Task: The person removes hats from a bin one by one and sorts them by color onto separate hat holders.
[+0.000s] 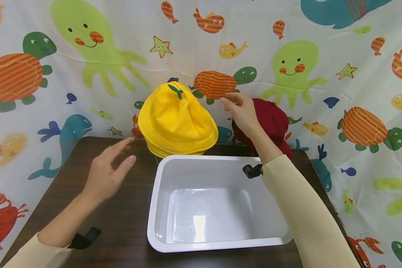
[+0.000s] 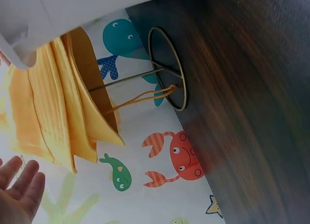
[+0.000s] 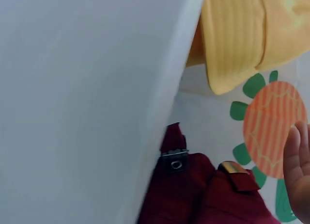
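Behind the white tub, a yellow brimmed hat (image 1: 177,119) with a green sprout mark leans on a wire stand (image 2: 156,29). Several yellow brims show layered in the left wrist view, and a thin orange cord hangs under them. My left hand (image 1: 108,169) is held to the left of the hat, fingers extended, thumb apart, holding nothing. Between the hat and a dark red cap (image 1: 271,119) my right hand (image 1: 241,111) is raised, fingers slightly bent, nothing in it. My right forearm partly hides the cap, whose strap has a metal buckle (image 3: 174,161).
The white plastic tub (image 1: 221,245) stands on a dark wooden table (image 1: 127,223), in front of the hats and under my right sleeve. A white curtain (image 1: 187,48) printed with sea animals hangs right behind the table and along both sides.
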`<state>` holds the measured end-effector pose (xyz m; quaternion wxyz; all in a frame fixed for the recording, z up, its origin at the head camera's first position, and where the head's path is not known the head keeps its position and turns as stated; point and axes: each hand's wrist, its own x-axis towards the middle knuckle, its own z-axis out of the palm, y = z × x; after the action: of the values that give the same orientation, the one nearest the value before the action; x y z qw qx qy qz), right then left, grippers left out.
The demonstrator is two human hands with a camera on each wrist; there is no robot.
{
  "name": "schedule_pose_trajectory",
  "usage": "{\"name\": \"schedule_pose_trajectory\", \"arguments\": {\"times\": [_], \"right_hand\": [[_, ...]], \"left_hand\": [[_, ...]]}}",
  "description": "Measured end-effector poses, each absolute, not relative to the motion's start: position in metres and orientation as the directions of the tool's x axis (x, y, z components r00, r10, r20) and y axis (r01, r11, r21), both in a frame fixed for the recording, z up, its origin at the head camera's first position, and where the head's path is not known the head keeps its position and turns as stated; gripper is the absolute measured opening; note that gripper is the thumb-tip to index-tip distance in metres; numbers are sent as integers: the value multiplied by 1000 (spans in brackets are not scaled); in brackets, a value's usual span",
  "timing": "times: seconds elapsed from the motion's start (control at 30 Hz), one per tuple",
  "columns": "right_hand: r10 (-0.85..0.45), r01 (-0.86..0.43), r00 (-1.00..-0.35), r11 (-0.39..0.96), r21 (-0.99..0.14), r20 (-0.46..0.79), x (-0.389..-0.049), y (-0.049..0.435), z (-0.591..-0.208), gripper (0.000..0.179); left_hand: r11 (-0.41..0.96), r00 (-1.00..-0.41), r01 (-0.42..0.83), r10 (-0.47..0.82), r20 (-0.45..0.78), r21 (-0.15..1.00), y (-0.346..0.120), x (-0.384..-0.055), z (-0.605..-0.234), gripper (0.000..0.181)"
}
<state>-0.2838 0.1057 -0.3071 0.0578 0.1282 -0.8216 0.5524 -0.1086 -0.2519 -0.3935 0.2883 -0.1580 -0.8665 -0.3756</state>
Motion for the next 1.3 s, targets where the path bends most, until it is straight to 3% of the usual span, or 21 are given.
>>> {"name": "schedule_pose_trajectory", "arguments": {"times": [0.27, 0.5, 0.8, 1.3], "right_hand": [[-123, -173, -983, 326, -929, 140, -291, 107, -319, 52], [-173, -121, -982, 302, -946, 70, -288, 103, -327, 54], [-228, -44, -973, 297, -954, -26, -285, 95, -327, 64], [-262, 85, -945, 388, -918, -198, -285, 93, -345, 69]], "left_hand": [[612, -881, 350, -43, 472, 710, -260, -140, -385, 46], [539, -945, 211, -102, 312, 815, -262, -155, -379, 53], [489, -964, 122, -148, 220, 864, -260, -170, -378, 61], [94, -989, 13, -143, 26, 995, -259, -191, -388, 52]]}}
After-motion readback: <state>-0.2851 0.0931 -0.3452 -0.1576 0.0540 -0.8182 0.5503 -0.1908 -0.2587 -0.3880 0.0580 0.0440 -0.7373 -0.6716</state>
